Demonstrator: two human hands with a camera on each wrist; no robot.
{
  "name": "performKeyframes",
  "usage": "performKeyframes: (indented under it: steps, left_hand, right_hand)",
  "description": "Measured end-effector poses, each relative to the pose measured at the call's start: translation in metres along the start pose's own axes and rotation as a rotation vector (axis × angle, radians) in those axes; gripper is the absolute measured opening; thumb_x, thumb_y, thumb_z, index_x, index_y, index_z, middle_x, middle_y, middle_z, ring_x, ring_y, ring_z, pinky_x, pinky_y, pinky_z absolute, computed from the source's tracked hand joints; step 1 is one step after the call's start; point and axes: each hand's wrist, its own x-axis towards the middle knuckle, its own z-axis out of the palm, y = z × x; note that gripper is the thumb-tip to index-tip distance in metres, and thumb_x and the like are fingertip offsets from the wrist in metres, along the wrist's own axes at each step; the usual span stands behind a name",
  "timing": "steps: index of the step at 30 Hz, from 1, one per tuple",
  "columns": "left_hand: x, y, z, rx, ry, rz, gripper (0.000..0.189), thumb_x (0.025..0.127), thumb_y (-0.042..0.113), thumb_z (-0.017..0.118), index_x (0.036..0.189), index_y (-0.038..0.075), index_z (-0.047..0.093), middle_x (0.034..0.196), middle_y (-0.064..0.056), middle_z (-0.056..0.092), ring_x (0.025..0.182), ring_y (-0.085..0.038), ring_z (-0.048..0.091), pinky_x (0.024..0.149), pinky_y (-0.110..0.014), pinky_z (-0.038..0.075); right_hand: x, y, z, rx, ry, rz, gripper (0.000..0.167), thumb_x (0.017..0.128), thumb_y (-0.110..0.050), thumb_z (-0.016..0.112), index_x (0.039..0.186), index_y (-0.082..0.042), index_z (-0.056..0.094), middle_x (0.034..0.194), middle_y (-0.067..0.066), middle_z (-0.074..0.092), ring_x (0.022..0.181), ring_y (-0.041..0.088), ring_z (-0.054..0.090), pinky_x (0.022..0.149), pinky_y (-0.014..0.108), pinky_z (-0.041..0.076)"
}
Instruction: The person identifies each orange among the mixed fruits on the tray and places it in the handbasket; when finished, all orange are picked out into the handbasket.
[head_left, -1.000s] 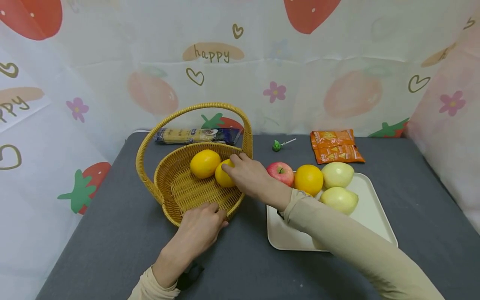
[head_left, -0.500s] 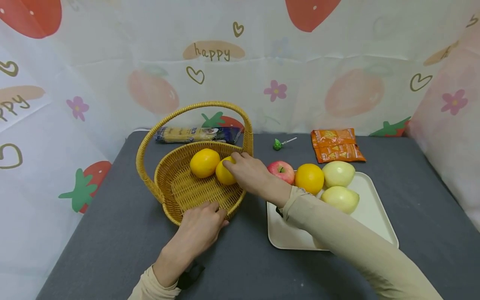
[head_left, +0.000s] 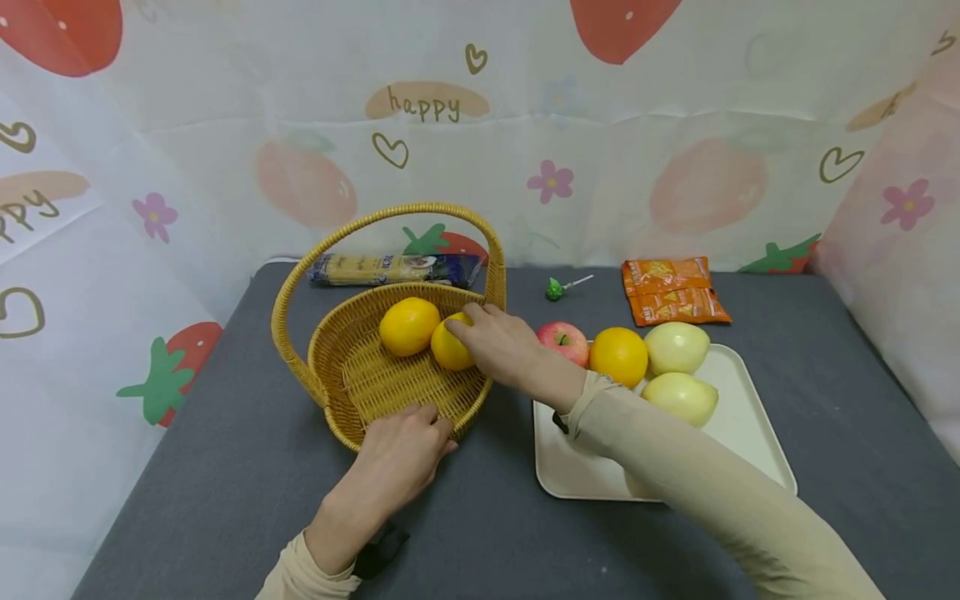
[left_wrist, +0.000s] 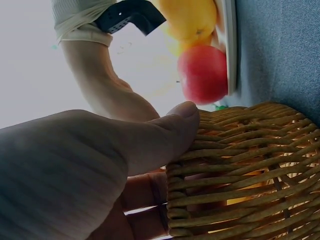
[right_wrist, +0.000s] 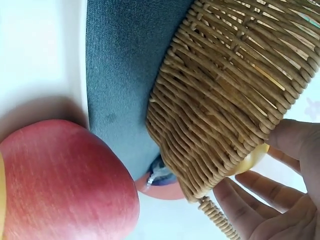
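Note:
The wicker basket [head_left: 386,387] stands on the left half of the table, its arched handle up. My left hand [head_left: 401,454] grips the near rim, with the thumb [left_wrist: 170,132] outside and fingers passing inside. Over the right rim reaches my right hand [head_left: 502,346], its thumb and fingers around a yellow-orange fruit [head_left: 450,346] in the basket. Part of that fruit [right_wrist: 251,161] shows above the woven rim in the right wrist view. Beside it lies a second, oval yellow-orange fruit [head_left: 409,327]. Some right fingertips are hidden behind fruit and rim.
Right of the basket, a white tray [head_left: 738,417] bears a red apple [head_left: 566,343], an orange [head_left: 618,357] and two pale green fruits [head_left: 681,398]. Along the back lie a spaghetti pack [head_left: 382,270], a green lollipop [head_left: 555,289] and an orange snack bag [head_left: 675,292].

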Motion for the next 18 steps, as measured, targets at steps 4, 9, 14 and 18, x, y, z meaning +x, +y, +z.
performKeyframes:
  steps: [4, 9, 14, 18]
  left_hand:
    - [-0.001, 0.0, -0.001, -0.003, 0.003, -0.002, 0.019, 0.079, 0.028, 0.08, 0.073, 0.016, 0.066, 0.065, 0.002, 0.052, 0.059, -0.015, 0.056, 0.046, -0.03, 0.044]
    - [0.0, -0.001, -0.001, -0.007, 0.013, 0.0, 0.019, 0.079, 0.027, 0.081, 0.073, 0.016, 0.067, 0.064, 0.001, 0.051, 0.058, -0.015, 0.055, 0.044, -0.029, 0.042]
    - [-0.001, 0.0, 0.0, -0.006, 0.036, 0.004, 0.021, 0.079, 0.027, 0.081, 0.071, 0.016, 0.065, 0.064, 0.002, 0.049, 0.056, -0.014, 0.052, 0.044, -0.028, 0.04]
    - [-0.001, 0.0, 0.001, -0.006, 0.04, 0.0, 0.021, 0.08, 0.027, 0.08, 0.071, 0.016, 0.064, 0.064, 0.002, 0.048, 0.056, -0.014, 0.051, 0.044, -0.028, 0.04]
  right_hand:
    - [-0.002, 0.001, -0.008, 0.007, 0.006, 0.002, 0.037, 0.096, -0.014, 0.06, 0.133, -0.014, 0.059, 0.128, 0.015, 0.06, 0.108, 0.032, 0.062, 0.071, 0.039, 0.059]
    - [-0.015, 0.008, -0.029, 0.06, 0.036, 0.002, 0.044, 0.092, -0.021, 0.068, 0.135, -0.015, 0.058, 0.133, 0.012, 0.059, 0.115, 0.03, 0.062, 0.077, 0.039, 0.058]
    - [-0.041, 0.029, -0.051, 0.11, 0.155, -0.022, 0.038, 0.091, -0.017, 0.068, 0.129, -0.014, 0.063, 0.126, 0.011, 0.063, 0.101, 0.028, 0.066, 0.075, 0.04, 0.058]
    - [-0.065, 0.053, -0.066, 0.152, 0.203, -0.002, 0.037, 0.09, -0.015, 0.069, 0.126, -0.01, 0.063, 0.125, 0.013, 0.063, 0.1, 0.03, 0.066, 0.08, 0.043, 0.057]
